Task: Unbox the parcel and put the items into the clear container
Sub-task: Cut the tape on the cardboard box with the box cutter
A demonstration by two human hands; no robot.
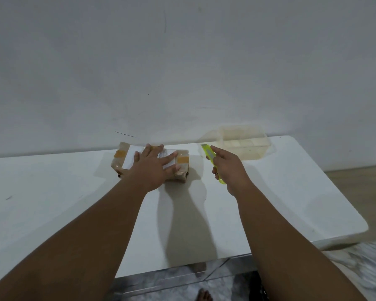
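A brown taped parcel (120, 158) with a white label lies near the far edge of the white table (74, 192). My left hand (152, 166) lies flat on top of it, fingers spread and straight. Just right of the parcel, my right hand (228, 165) grips a yellow-green utility knife (207, 151), its tip pointing away and up, held above the table. A clear plastic container (244, 141) stands at the far right of the table against the wall, right of the knife.
A grey wall rises directly behind the table. The table's right end and near edge are in view, with tiled floor and a bare foot (204, 295) below.
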